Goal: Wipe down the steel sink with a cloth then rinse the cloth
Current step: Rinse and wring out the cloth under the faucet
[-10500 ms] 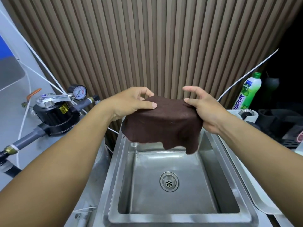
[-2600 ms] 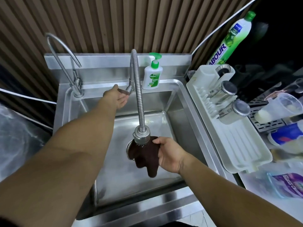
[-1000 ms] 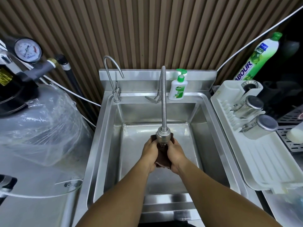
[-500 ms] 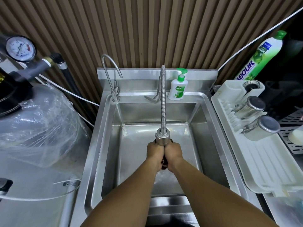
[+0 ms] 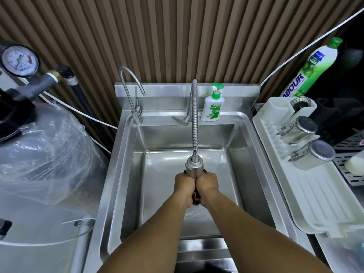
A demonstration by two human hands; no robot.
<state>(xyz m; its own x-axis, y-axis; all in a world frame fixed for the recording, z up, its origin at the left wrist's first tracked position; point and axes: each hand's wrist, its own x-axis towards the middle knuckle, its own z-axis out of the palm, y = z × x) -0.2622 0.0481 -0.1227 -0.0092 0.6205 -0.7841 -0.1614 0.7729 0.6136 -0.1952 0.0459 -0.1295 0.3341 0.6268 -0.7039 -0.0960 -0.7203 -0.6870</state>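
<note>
My two forearms reach straight ahead from six o'clock into the sink (image 5: 126,154), meeting at its middle. My left hand (image 5: 185,186) and right hand (image 5: 206,185) are pressed together, knuckles up, both fists closed tight around the cloth (image 5: 196,198). Only a dark sliver of it shows between my wrists. The bundle sits directly under the spray head of the bendy tap (image 5: 194,166), which nearly touches my knuckles. A soap bottle (image 5: 212,108) stands on the ledge at one o'clock.
</note>
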